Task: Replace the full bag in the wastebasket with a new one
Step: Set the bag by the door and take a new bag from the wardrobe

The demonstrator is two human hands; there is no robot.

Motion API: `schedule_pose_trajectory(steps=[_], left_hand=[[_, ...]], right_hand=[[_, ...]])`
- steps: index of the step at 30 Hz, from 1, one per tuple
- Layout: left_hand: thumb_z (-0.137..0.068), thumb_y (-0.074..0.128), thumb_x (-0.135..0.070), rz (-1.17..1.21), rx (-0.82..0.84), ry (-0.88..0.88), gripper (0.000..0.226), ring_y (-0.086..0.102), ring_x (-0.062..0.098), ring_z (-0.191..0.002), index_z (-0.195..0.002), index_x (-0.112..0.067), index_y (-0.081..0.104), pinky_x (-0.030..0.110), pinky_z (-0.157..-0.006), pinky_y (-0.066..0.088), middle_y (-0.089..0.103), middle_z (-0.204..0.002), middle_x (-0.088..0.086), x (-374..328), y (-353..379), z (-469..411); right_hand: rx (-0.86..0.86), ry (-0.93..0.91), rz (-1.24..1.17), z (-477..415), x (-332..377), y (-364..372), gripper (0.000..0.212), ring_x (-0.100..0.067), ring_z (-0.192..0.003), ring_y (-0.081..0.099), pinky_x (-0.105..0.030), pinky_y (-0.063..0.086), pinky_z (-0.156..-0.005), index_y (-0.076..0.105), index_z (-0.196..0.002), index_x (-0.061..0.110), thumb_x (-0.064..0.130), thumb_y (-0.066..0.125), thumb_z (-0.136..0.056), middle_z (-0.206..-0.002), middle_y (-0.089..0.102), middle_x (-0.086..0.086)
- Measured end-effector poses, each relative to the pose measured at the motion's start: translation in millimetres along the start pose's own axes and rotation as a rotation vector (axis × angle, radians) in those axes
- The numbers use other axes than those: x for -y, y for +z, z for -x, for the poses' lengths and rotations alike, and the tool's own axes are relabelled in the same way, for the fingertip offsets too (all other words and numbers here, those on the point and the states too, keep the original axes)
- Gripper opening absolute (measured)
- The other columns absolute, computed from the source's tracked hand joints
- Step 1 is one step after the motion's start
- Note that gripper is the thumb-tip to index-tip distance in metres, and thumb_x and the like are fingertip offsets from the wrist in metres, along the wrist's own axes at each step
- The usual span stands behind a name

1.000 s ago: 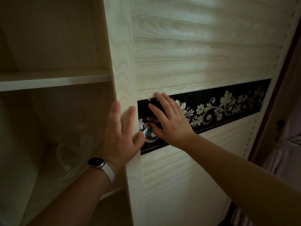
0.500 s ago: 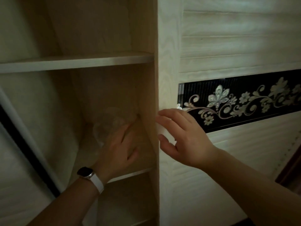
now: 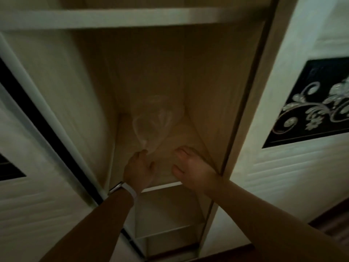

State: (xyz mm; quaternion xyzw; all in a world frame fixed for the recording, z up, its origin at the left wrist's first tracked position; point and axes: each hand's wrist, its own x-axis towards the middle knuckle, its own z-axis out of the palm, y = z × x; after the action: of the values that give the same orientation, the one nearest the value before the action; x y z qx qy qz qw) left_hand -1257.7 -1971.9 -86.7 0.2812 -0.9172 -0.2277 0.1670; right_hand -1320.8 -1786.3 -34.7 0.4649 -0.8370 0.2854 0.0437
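A sliding door [image 3: 37,114] with a dark strip was seen far left of both hands. The left hand [image 3: 138,168], with a watch [image 3: 121,188] worn on its wrist, was reached into the open compartment over the front edge of the shelf [image 3: 162,185]. Its fingertips [image 3: 142,152] were placed at the near end of the clear bag [image 3: 153,121]. Contact looked likely, but whether the plastic was pinched could not be told because of blur and dim light. The bag was laid crumpled on the shelf, just beyond and slightly right of the left fingertips, toward the back corner. The right hand [image 3: 191,167] was set just right of the left one and apart from it, palm down on the shelf, fingers loosely spread, nothing held. The bag was up-left of the right fingers, apart from them. An upper shelf [image 3: 132,17] was seen well above both hands. A door [image 3: 283,167] with a black floral band [image 3: 311,104] was seen right of the right arm.
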Motion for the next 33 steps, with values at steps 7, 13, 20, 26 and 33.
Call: schedule_pose_trajectory(steps=[7, 13, 20, 26, 33], left_hand=[[-0.073, 0.067, -0.03, -0.038, -0.057, 0.006, 0.051, 0.06, 0.036, -0.098, -0.12, -0.011, 0.057, 0.042, -0.077, 0.052, 0.062, -0.111, 0.014, 27, 26, -36], [-0.069, 0.061, -0.03, -0.098, -0.062, 0.065, 0.021, 0.062, 0.037, -0.079, -0.081, -0.014, 0.069, 0.041, -0.068, 0.052, 0.067, -0.084, 0.011, 33, 37, -44], [-0.074, 0.057, -0.024, 0.12, -0.064, 0.23, 0.016, 0.06, 0.027, -0.074, -0.077, -0.011, 0.066, 0.032, -0.067, 0.048, 0.066, -0.077, 0.009, 30, 30, -24], [-0.084, 0.055, -0.038, 0.358, 0.014, 0.283, 0.024, 0.056, 0.006, -0.08, -0.09, -0.017, 0.066, 0.025, -0.072, 0.046, 0.066, -0.086, -0.001, 28, 12, 4], [-0.076, 0.055, -0.05, 0.438, -0.114, 0.024, 0.062, 0.055, 0.025, -0.11, -0.125, -0.014, 0.049, 0.04, -0.092, 0.049, 0.057, -0.121, 0.009, 37, 11, -10]], right_hand=[[0.088, 0.144, -0.015, -33, -21, 70, 0.049, -0.027, -0.116, 0.048, -0.036, 0.043, -0.096, 0.048, -0.134, 0.012, 0.031, 0.058, -0.091, -0.133, 0.05, -0.01], [0.09, 0.211, -0.071, -60, -29, 94, 0.064, -0.032, -0.119, 0.047, -0.044, 0.044, -0.096, 0.037, -0.143, 0.013, 0.028, 0.062, -0.087, -0.136, 0.047, -0.015], [0.084, 0.181, -0.072, -67, -32, 99, 0.057, -0.034, -0.111, 0.053, -0.043, 0.047, -0.088, 0.051, -0.132, 0.011, 0.026, 0.068, -0.08, -0.124, 0.056, -0.015], [0.057, 0.113, -0.006, -47, -29, 92, 0.04, -0.031, -0.092, 0.059, -0.036, 0.049, -0.076, 0.067, -0.103, 0.011, 0.036, 0.047, -0.079, -0.1, 0.065, -0.01], [-0.097, 0.144, -0.119, -23, -21, 77, 0.029, -0.021, -0.068, 0.056, -0.037, 0.049, -0.059, 0.061, -0.076, 0.008, 0.031, 0.05, -0.088, -0.075, 0.059, -0.006]])
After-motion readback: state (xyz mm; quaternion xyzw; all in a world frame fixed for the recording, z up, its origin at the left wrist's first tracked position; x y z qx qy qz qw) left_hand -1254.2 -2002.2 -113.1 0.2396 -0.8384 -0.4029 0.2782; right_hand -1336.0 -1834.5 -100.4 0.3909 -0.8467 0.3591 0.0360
